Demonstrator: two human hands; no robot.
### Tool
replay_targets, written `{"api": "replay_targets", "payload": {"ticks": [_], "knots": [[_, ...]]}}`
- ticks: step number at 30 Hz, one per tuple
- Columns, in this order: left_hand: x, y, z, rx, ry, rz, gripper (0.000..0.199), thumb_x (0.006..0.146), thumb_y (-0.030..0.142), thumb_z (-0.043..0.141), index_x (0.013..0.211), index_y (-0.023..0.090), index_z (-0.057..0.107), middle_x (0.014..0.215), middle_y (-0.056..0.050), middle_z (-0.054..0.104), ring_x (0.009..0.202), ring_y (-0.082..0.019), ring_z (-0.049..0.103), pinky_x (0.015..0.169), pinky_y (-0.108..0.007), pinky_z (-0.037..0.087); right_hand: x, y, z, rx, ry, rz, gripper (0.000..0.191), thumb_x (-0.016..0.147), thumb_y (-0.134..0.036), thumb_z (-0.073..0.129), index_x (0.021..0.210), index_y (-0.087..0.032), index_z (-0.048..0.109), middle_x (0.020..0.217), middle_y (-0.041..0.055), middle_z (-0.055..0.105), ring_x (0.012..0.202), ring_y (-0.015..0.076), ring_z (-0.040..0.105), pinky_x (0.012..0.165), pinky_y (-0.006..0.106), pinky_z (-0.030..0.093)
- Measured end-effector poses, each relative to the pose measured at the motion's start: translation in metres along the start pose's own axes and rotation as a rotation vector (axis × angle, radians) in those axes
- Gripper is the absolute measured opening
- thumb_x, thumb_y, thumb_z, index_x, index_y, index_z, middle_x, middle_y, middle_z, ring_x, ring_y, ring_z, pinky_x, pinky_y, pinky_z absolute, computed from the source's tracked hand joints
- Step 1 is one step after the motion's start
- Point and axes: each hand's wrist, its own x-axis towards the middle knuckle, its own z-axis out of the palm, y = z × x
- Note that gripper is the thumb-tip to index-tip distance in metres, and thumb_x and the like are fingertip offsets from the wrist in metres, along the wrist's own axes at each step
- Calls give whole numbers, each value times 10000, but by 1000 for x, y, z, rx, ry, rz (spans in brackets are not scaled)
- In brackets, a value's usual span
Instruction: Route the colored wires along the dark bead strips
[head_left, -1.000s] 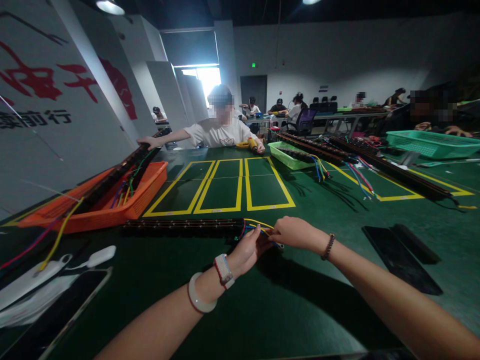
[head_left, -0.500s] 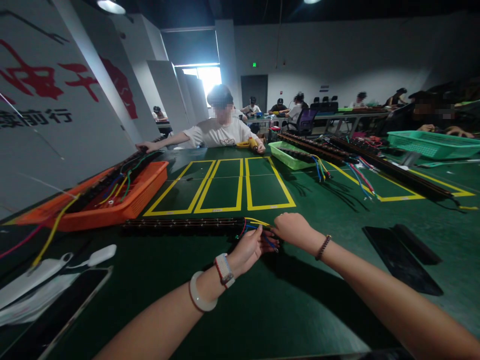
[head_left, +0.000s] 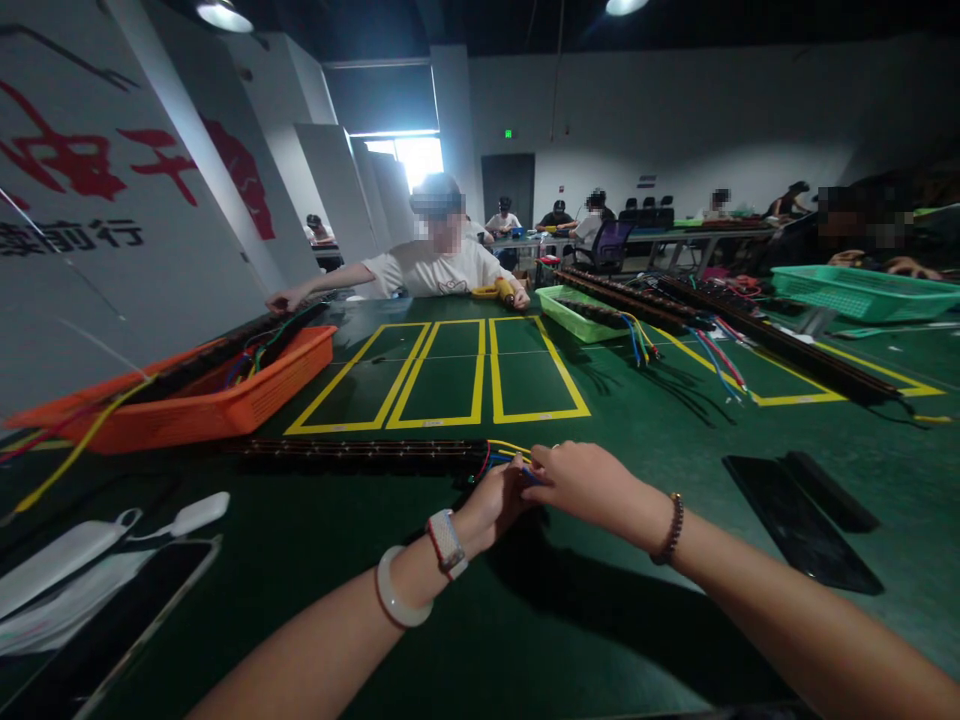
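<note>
A: How do the hands stand?

B: The left hand (head_left: 496, 502) is curled around the wires (head_left: 508, 446), thumb uppermost. The right hand (head_left: 589, 492) meets it from the right, fingertips pinched on the wires too, with a bit of blue showing between the hands.

A: And what are the wires part of?

B: They come out of the right end of the long black strip (head_left: 360, 456), which lies on the green table (head_left: 645, 440), just on the near side of the yellow outlines (head_left: 450, 420).

A: How would you handle it well?

B: I'd have the left steady the bundle close to the strip, so no pull reaches the joints, and let the right sort strands singly, without twisting.

A: What can't you make out?

B: The wire ends: the fingers cover them, so I can't tell which strand each fingertip has. The strip's left end is dark, and I can't say if it touches the orange basket (head_left: 300, 375). Farther off, a co-worker's hand (head_left: 289, 299) is at that basket's far end, its grip too unclear to read.
</note>
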Motion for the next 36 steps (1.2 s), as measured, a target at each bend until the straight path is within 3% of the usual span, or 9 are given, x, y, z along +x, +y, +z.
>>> {"api": "replay_targets", "payload": {"ticks": [2, 6, 10, 16, 22, 27, 29, 33, 36], "knots": [[1, -1, -1, -7, -11, -9, 187, 868, 269, 517, 794, 120, 605, 773, -58, 653, 687, -141, 606, 701, -267, 474, -3, -2, 6, -20, -46, -74, 312, 813, -357, 620, 1023, -126, 613, 832, 135, 672, 751, 248, 650, 623, 285, 460], [-2, 1, 0, -18, 22, -33, 180, 874, 271, 514, 816, 126, 604, 805, -68, 664, 726, -147, 622, 788, -304, 474, -1, 2, 8, -37, -68, -141, 207, 847, -130, 527, 1021, -123, 639, 868, 139, 681, 762, 234, 660, 646, 280, 469], [-7, 6, 4, 40, -5, -60, 269, 881, 341, 493, 814, 114, 619, 774, -91, 679, 722, -168, 644, 805, -337, 480, 2, 8, 1, -47, -58, -142, 183, 853, -129, 520, 944, -130, 678, 817, 127, 682, 749, 237, 658, 640, 283, 470], [-12, 4, 7, 353, -123, -127, 551, 842, 562, 427, 671, 78, 626, 637, -141, 665, 560, -190, 636, 578, -299, 490, 10, 19, 8, -80, -53, -118, 231, 873, -149, 479, 817, -147, 702, 760, 109, 683, 704, 216, 654, 624, 272, 461], [-14, 1, 9, 407, -145, -101, 542, 840, 555, 426, 664, 79, 615, 619, -133, 660, 533, -189, 634, 549, -300, 495, 21, 25, 26, -5, -166, -126, 261, 806, -81, 461, 740, -132, 709, 698, 108, 683, 634, 191, 643, 539, 237, 409], [-14, 2, 9, 430, -140, -77, 573, 816, 594, 439, 700, 63, 622, 645, -149, 665, 562, -201, 647, 549, -299, 500, 24, 34, 19, 168, -279, -117, 250, 752, -84, 468, 775, -135, 711, 610, 64, 661, 513, 139, 588, 479, 207, 372], [-13, 1, 8, 438, -138, -70, 579, 809, 602, 445, 707, 61, 623, 651, -156, 666, 574, -205, 650, 556, -301, 503, 28, 42, 16, 265, -202, -67, 231, 779, -142, 489, 825, -151, 715, 654, 53, 674, 550, 135, 599, 509, 200, 386], [-12, 2, 8, 468, -145, -88, 588, 819, 601, 422, 696, 63, 625, 670, -167, 669, 596, -210, 655, 570, -306, 507, 42, 55, 26, 415, 95, 49, 212, 831, -244, 524, 890, -160, 709, 863, 67, 698, 755, 166, 627, 647, 217, 425], [-13, 4, 9, 492, -143, -87, 586, 829, 594, 406, 705, 65, 625, 685, -169, 671, 609, -210, 658, 581, -308, 509, 52, 60, 46, 554, 121, 22, 223, 850, -294, 536, 913, -149, 693, 881, 63, 692, 775, 163, 621, 675, 226, 434]]}}
